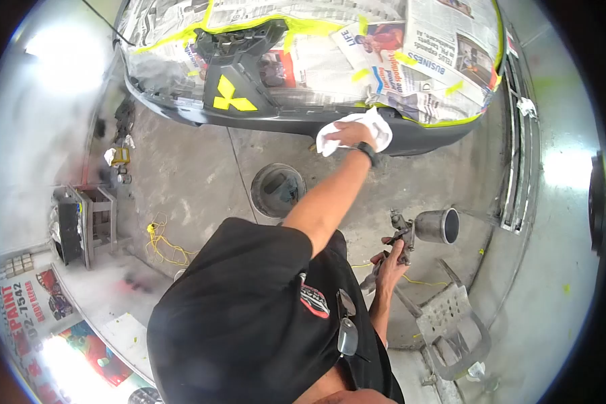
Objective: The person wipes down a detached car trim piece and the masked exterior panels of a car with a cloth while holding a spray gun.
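My left hand [349,134], with a dark watch on the wrist, grips a white cloth [378,130] against the dark bumper [424,137] of a car. Lower right, my right hand [390,268] is closed around a spray gun [402,236] with a grey cup [438,225] on its far side. Newspaper [444,40] and yellow tape cover the car's front above the bumper. A yellow three-part emblem [233,95] shows on the grille, left of the cloth.
A round bucket [278,190] stands on the floor below the bumper. At lower right is a worn plastic chair [444,313]. A yellow cord [165,244] lies on the floor at left, near a small stand [97,219]. Metal rails run along the right wall.
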`<state>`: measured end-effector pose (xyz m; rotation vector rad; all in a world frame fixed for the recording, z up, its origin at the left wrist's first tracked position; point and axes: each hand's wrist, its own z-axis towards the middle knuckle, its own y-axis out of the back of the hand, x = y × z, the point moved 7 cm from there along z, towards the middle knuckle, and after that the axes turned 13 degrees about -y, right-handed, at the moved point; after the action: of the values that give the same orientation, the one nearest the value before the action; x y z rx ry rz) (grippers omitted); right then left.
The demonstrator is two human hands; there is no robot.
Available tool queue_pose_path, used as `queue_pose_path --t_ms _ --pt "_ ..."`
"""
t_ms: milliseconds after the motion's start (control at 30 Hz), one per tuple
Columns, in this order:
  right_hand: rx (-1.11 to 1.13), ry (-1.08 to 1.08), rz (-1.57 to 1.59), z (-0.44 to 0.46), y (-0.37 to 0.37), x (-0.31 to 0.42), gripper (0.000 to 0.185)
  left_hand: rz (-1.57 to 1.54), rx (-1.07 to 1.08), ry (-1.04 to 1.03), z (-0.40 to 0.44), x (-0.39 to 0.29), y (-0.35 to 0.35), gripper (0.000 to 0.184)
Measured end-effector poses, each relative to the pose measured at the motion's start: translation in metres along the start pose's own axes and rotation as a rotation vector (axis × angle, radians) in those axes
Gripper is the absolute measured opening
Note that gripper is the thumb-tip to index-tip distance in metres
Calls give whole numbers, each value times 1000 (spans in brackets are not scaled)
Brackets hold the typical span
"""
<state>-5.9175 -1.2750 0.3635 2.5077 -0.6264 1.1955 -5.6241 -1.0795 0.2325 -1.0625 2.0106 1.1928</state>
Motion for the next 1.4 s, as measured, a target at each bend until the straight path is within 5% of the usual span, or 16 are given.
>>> queue_pose_path --t_ms 200,367,467,567,633,700,733,833,900,967,1033,1100,1167,1233,1300,1400 --pt "82 -127 27 -8 18 5 45 -87 -122 -38 99 -51 53 51" --pt "165 -172 142 -33 30 6 46 -269 105 -33 110 -52 60 37" --pt "139 -193 165 -22 27 -11 45 -430 456 130 82 -43 45 34" --pt "79 -79 73 0 12 -9 46 -490 1433 202 68 -24 -17 29" --pt "51 -58 25 11 1 -1 46 -720 1417 618 48 -12 -35 25" --pt "36 -19 -14 23 -12 10 46 -464 1136 591 34 -9 -17 40" --pt "34 4 -27 28 -18 14 46 -232 1143 314 36 -22 -2 38" --pt "23 77 21 37 -42 32 47 -455 1446 265 51 -63 16 36" --pt "42 97 64 45 -60 35 50 -416 1492 -174 75 -110 53 35" --pt "101 88 81 54 -82 25 55 -643 1466 -129 85 -152 95 35" --pt "134 53 82 62 -104 13 59 -355 1349 -714 75 -184 135 41" --pt "165 34 56 69 -120 6 62 107 1048 -1587 64 -197 154 63" --pt "192 30 13 74 -132 1 64 184 1031 -1897 72 -170 142 66" --pt "199 63 -18 80 -135 0 65 443 1191 -1964 74 -137 126 73" --pt "204 78 -29 80 -131 5 65 623 1170 -2538 51 -104 117 72" --pt "132 82 96 81 -116 18 65 875 1276 -2973 47 -67 95 43"
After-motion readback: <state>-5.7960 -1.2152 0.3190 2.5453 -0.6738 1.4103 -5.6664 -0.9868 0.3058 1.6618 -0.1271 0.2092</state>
